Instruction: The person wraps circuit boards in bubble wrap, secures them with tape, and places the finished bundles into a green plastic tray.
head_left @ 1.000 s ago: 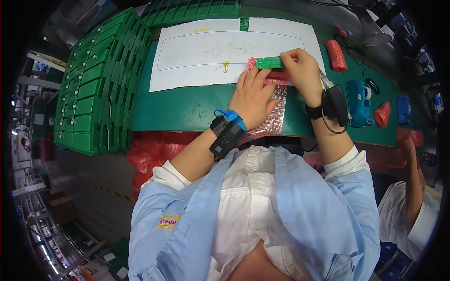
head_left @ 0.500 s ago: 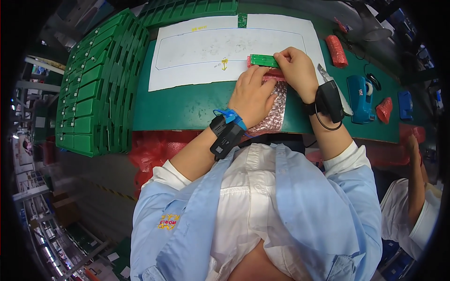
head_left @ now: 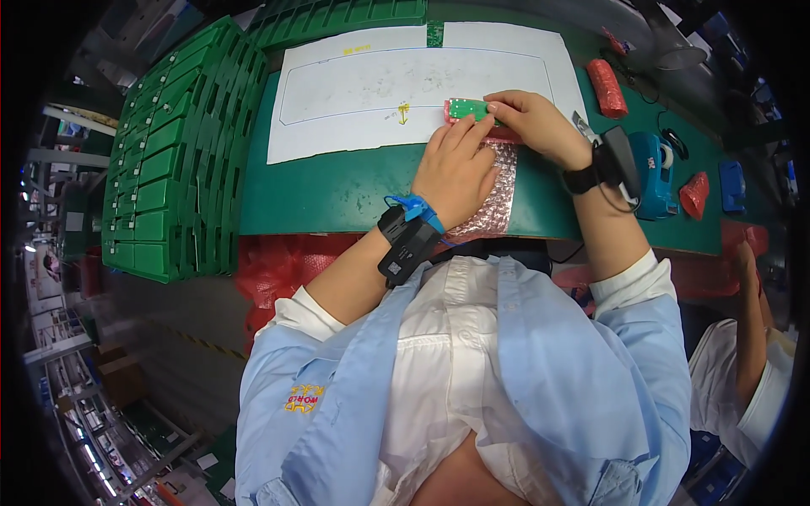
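Observation:
A green circuit board [head_left: 466, 107] lies on a folded bundle of pink bubble wrap at the near edge of the white sheet. The fingers of my right hand [head_left: 544, 129] are closed on its right end, thumb and fingertips pinching. My left hand [head_left: 456, 174] lies palm down with its fingers stretched forward, the fingertips touching the board's near edge. Beneath that hand, a strip of pink bubble wrap [head_left: 502, 190] runs down to the table's front edge. The wrap between my hands is partly hidden.
Stacked green trays [head_left: 156, 177] stand at the left. On the right are a utility knife [head_left: 582, 126] partly behind my wrist, a wrapped red roll [head_left: 607, 88], a blue tape dispenser [head_left: 654, 177] and a red wrapped piece [head_left: 693, 196]. Another person's arm [head_left: 749, 329] shows at the far right.
My right hand has shifted its grip along the board toward the left, and its wrist has swung outward to the right. My left fingertips have moved up onto the board's edge.

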`<act>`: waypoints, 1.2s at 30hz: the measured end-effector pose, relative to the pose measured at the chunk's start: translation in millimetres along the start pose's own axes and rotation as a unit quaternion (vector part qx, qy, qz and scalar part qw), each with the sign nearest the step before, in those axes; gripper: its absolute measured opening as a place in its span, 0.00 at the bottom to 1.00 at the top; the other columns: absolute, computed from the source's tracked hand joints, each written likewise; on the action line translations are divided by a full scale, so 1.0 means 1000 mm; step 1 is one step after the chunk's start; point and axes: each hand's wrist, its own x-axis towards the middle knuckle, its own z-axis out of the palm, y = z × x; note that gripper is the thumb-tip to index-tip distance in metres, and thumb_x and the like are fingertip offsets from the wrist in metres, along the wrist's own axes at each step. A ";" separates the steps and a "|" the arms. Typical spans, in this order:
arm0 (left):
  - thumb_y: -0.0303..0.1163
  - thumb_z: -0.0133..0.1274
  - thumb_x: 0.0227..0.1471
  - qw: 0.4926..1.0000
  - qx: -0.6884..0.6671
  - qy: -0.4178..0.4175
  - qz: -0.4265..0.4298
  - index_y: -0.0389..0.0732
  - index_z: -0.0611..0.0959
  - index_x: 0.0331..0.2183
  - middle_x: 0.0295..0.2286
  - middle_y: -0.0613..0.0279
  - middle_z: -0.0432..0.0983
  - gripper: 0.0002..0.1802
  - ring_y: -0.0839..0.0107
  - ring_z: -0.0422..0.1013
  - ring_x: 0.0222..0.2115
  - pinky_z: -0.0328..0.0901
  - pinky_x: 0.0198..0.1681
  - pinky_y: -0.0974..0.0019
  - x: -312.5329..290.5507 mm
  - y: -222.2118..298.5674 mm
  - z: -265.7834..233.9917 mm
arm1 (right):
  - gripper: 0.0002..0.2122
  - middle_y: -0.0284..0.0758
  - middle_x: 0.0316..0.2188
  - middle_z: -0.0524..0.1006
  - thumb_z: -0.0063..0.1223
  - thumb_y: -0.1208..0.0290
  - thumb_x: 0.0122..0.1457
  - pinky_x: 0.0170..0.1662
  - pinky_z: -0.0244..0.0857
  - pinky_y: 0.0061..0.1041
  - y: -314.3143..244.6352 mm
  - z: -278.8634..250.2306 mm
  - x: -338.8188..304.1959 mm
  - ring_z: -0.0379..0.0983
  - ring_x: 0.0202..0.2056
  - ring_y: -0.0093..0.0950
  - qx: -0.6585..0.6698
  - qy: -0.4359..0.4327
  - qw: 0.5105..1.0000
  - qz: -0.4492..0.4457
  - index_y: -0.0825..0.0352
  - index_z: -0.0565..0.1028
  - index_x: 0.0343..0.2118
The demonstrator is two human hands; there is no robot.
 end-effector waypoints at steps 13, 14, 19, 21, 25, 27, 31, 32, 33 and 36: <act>0.36 0.56 0.51 0.994 -0.054 -0.079 -0.042 0.40 0.78 0.46 0.49 0.54 0.71 0.20 0.57 0.64 0.53 0.58 0.57 0.55 -0.031 0.012 -0.015 | 0.19 0.47 0.38 0.76 0.64 0.72 0.46 0.43 0.69 0.33 -0.042 -0.004 -0.014 0.74 0.38 0.43 -0.226 -0.100 0.964 -0.093 0.72 0.75 0.43; 0.36 0.56 0.51 0.995 -0.053 -0.078 -0.044 0.40 0.78 0.46 0.49 0.54 0.71 0.20 0.57 0.64 0.53 0.58 0.57 0.55 -0.031 0.012 -0.016 | 0.19 0.47 0.38 0.76 0.64 0.72 0.46 0.43 0.69 0.33 -0.042 -0.004 -0.013 0.74 0.38 0.43 -0.227 -0.101 0.964 -0.096 0.72 0.75 0.43; 0.37 0.56 0.51 0.994 -0.031 -0.088 -0.050 0.40 0.78 0.46 0.49 0.54 0.71 0.21 0.57 0.65 0.53 0.58 0.57 0.55 -0.032 0.011 -0.018 | 0.16 0.43 0.34 0.74 0.64 0.74 0.44 0.42 0.67 0.36 -0.036 -0.003 -0.003 0.72 0.37 0.43 -0.237 0.022 0.951 -0.195 0.70 0.75 0.37; 0.37 0.56 0.51 0.994 -0.023 -0.087 -0.058 0.39 0.77 0.47 0.49 0.54 0.71 0.21 0.58 0.65 0.53 0.58 0.57 0.55 -0.033 0.010 -0.018 | 0.15 0.42 0.33 0.73 0.64 0.75 0.43 0.43 0.66 0.37 -0.030 -0.001 0.004 0.71 0.37 0.43 -0.287 0.105 0.915 -0.264 0.69 0.74 0.36; 0.37 0.56 0.51 0.994 -0.022 -0.089 -0.058 0.39 0.77 0.47 0.49 0.54 0.72 0.21 0.58 0.66 0.52 0.58 0.57 0.55 -0.031 0.010 -0.017 | 0.15 0.40 0.35 0.73 0.65 0.75 0.43 0.44 0.66 0.37 -0.017 0.007 0.012 0.70 0.40 0.43 -0.301 0.116 0.915 -0.242 0.67 0.74 0.36; 0.37 0.56 0.51 0.994 -0.025 -0.089 -0.052 0.39 0.77 0.47 0.49 0.54 0.72 0.21 0.58 0.66 0.52 0.58 0.57 0.55 -0.029 0.010 -0.017 | 0.15 0.40 0.35 0.73 0.64 0.75 0.43 0.44 0.66 0.36 -0.011 0.008 0.008 0.70 0.40 0.42 -0.301 0.116 0.917 -0.234 0.67 0.74 0.36; 0.37 0.56 0.51 0.995 -0.025 -0.083 -0.045 0.38 0.78 0.46 0.48 0.54 0.73 0.21 0.58 0.66 0.51 0.58 0.56 0.55 -0.029 0.009 -0.017 | 0.15 0.40 0.37 0.73 0.64 0.76 0.44 0.45 0.66 0.35 -0.019 0.010 0.001 0.70 0.42 0.42 -0.292 0.103 0.925 -0.219 0.67 0.74 0.36; 0.37 0.56 0.51 0.996 -0.021 -0.078 -0.046 0.38 0.78 0.46 0.48 0.54 0.73 0.21 0.58 0.67 0.51 0.59 0.55 0.55 -0.029 0.009 -0.018 | 0.15 0.40 0.38 0.73 0.64 0.76 0.44 0.46 0.66 0.35 -0.021 0.009 0.000 0.70 0.43 0.42 -0.287 0.090 0.928 -0.218 0.67 0.74 0.36; 0.37 0.56 0.51 0.996 -0.018 -0.073 -0.047 0.38 0.78 0.45 0.48 0.54 0.73 0.21 0.58 0.67 0.51 0.59 0.55 0.55 -0.030 0.009 -0.018 | 0.15 0.40 0.39 0.74 0.64 0.77 0.44 0.46 0.66 0.34 -0.022 0.010 -0.002 0.70 0.44 0.42 -0.282 0.077 0.931 -0.217 0.67 0.74 0.37; 0.37 0.56 0.50 0.996 -0.019 -0.069 -0.046 0.38 0.79 0.44 0.48 0.55 0.73 0.20 0.58 0.67 0.51 0.59 0.55 0.56 -0.029 0.008 -0.017 | 0.15 0.41 0.41 0.75 0.63 0.78 0.45 0.47 0.67 0.34 -0.030 0.014 -0.010 0.71 0.45 0.43 -0.345 0.171 0.880 -0.278 0.68 0.74 0.38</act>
